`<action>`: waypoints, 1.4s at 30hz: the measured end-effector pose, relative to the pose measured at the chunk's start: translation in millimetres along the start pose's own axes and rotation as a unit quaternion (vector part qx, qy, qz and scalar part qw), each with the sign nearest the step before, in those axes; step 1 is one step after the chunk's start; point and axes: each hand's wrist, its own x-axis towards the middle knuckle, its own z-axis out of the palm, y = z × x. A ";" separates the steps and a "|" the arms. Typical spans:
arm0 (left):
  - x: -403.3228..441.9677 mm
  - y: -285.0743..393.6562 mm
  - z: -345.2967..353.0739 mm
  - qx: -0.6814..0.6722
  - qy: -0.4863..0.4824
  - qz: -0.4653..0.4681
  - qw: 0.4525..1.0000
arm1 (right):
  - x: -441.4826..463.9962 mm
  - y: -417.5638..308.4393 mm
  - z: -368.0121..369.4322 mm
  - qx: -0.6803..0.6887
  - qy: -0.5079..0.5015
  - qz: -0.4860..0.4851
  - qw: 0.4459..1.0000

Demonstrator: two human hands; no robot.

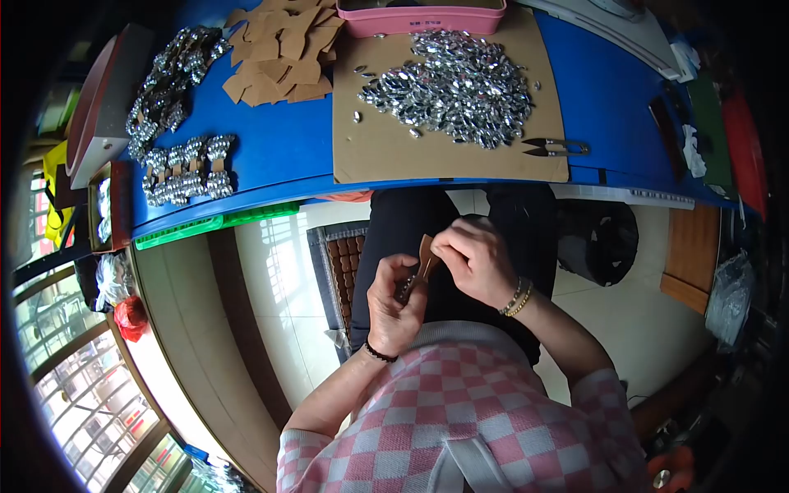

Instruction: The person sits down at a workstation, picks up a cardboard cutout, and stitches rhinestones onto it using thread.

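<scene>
Above my lap, my left hand (396, 306) is closed round a small brown cardboard piece (425, 256), narrow in the middle. Silvery beads (406, 284) show at its lower end, partly hidden by my fingers. My right hand (475, 261) is pinched at the upper right edge of the card; what sits between its fingertips is too small to make out. On the table before me, a heap of loose silver beads (460, 86) lies on a tan board (370, 156). Thread snips (555, 148) rest at the board's right front corner.
Cut cardboard pieces (283, 49) are piled on the blue table (271, 148). Bead-wound cards (189, 171) lie in a row at the left front, with a tangled bead cluster (168, 86) behind. A pink tray (423, 20) stands at the back. The table edge is just beyond my knees.
</scene>
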 end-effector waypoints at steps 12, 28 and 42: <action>0.5 -9.8 4.7 -0.190 0.054 -0.122 0.973 | -43.8 -19.2 8.0 0.019 -0.044 -0.010 0.999; -5.9 -13.8 9.6 -0.030 -0.004 0.012 0.999 | -34.0 -4.8 13.5 0.302 -0.046 0.263 0.915; 13.5 -21.4 -68.2 0.296 0.070 0.132 0.943 | -42.0 38.2 -143.8 0.432 0.286 0.224 0.825</action>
